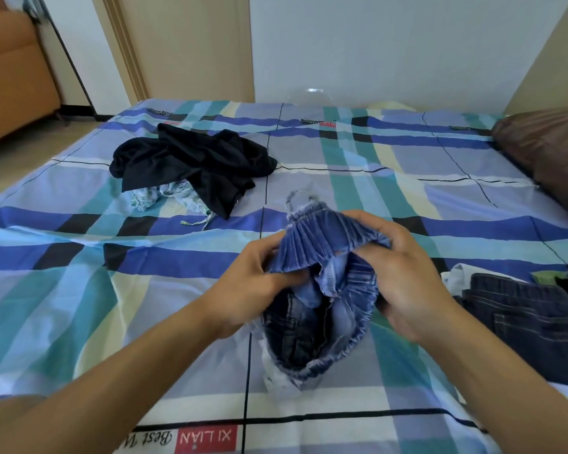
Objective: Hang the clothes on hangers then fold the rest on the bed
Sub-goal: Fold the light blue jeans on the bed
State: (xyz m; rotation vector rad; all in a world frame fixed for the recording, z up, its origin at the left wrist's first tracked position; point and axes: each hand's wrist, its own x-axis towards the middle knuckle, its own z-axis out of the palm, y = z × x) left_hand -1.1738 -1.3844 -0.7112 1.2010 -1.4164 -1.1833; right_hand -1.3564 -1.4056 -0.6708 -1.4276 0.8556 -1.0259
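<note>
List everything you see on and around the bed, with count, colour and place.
denim garment: 1, blue, mid-bed, held in both hands
black garment: 1, black, crumpled, far left of bed
floral cloth: 1, white-green, partly under black garment
jeans: 1, dark blue, right edge
pillow: 1, brown, far right
sheet: 1, blue-teal plaid, covers bed
armchair: 1, orange, beyond bed, left
left hand: 1, grips denim garment
right hand: 1, grips denim garment

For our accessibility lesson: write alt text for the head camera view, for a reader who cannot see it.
The left hand and right hand grip a pleated blue denim garment over a plaid-sheeted bed. A crumpled black garment lies back left; dark jeans sit at the right edge.
</note>
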